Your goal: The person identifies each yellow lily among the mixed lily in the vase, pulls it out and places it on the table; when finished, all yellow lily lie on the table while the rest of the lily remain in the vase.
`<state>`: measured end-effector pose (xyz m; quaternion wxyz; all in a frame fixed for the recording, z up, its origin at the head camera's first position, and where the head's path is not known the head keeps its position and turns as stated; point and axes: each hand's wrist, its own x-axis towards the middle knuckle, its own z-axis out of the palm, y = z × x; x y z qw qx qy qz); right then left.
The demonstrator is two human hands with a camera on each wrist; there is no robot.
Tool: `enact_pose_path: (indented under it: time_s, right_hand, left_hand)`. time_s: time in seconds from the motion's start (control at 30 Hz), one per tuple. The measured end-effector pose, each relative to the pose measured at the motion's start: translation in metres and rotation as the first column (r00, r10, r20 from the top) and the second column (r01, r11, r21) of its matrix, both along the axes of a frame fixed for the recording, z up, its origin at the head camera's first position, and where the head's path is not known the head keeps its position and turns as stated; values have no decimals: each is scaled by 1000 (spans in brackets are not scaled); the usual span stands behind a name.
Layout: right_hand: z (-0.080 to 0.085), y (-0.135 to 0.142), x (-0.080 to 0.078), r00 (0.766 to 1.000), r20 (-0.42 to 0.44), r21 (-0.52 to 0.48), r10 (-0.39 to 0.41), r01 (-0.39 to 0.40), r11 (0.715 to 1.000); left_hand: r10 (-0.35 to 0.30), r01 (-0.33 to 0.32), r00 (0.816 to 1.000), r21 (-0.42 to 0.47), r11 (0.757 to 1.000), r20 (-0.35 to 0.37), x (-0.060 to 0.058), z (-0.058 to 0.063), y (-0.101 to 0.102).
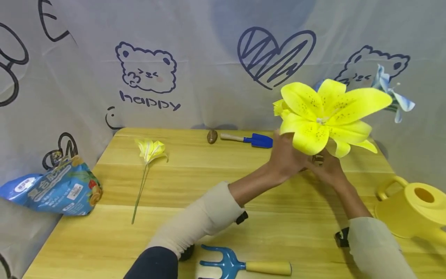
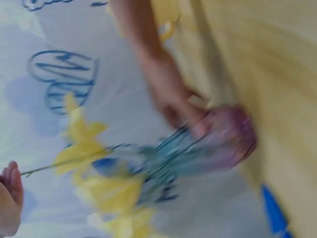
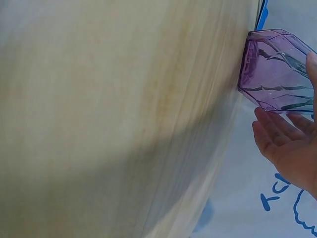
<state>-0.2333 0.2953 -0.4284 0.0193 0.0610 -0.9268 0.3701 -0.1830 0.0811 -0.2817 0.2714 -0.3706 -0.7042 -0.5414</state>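
In the head view my left hand [image 1: 287,157] is partly hidden behind a large yellow lily [image 1: 318,116]. The left wrist view shows the fingers of my left hand [image 2: 11,198] pinching a thin green stem [image 2: 42,168] that runs to a yellow flower. My right hand [image 1: 329,168] grips a pink-and-teal glass vase [image 2: 218,139], its thumb on one side and its fingers on the other, as the right wrist view [image 3: 292,153] shows. The vase [image 3: 272,74] has several green stems inside, with yellow flowers and a blue flower [image 1: 391,91] above its mouth.
Another yellow lily [image 1: 150,149] lies on the left of the wooden table [image 1: 195,186]. A blue bag [image 1: 69,190] stands at the left edge, a yellow watering can [image 1: 411,209] at the right. A brown stone-like object [image 1: 211,136], a blue trowel [image 1: 261,140] and a hand fork [image 1: 230,265] lie about.
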Motion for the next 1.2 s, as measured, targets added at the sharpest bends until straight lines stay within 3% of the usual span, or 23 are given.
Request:
enact_pose_path:
  time_s: [0.13, 0.2, 0.27, 0.33, 0.43, 0.5, 0.6, 0.67, 0.73, 0.8, 1.03, 1.1, 1.2]
  right_hand:
    - [-1, -3, -1, 999, 25, -14, -32, 32, 999]
    - [-2, -4, -1, 999, 18, -11, -41, 41, 999]
    - [-2, -4, -2, 999, 15, -12, -42, 42, 999]
    - [-2, -5, -2, 999, 9, -14, -41, 41, 999]
    - [-2, -5, -2, 999, 0, -18, -38, 38, 999]
    - [-1, -5, -1, 999, -5, -19, -39, 39, 999]
    - [-2, -4, -2, 999, -15, -16, -41, 40, 999]
    - [-2, -3, -4, 999, -19, -16, -35, 34, 999]
    - [-3, -3, -5, 999, -19, -17, -29, 29, 999]
    - [-3, -3, -5, 1000, -12, -20, -28, 28, 999]
    - [-1, -3, -5, 999, 6, -21, -35, 35, 999]
    - [-1, -3, -4, 999, 16, -22, -34, 34, 999]
    - [-1, -3, -4, 999, 20, -24, -34, 35, 999]
  left_hand:
    - [-67, 65, 997, 53, 996, 47, 19, 29, -35]
    - [-84, 82, 996, 94, 992, 20, 25, 40, -56]
    - [-91, 90, 996, 123, 988, 5, 29, 45, -78]
    - [-89, 81, 995, 134, 988, 53, 29, 41, -101]
    - [8, -12, 988, 23, 1000, 156, 20, 19, -140]
    - [114, -85, 965, -129, 988, 238, 12, -2, -166]
    - [209, -79, 908, -340, 937, 364, 2, -36, -208]
    - [253, -31, 852, -438, 899, 459, -1, -57, -234]
    - [279, 17, 804, -489, 872, 525, -5, -77, -256]
    - [321, 22, 776, -532, 847, 543, -9, -92, -273]
    - [429, 28, 715, -636, 772, 552, -19, -121, -296]
    - [441, 49, 690, -646, 762, 573, -20, -126, -297]
    - [467, 38, 671, -656, 754, 576, -23, -132, -298]
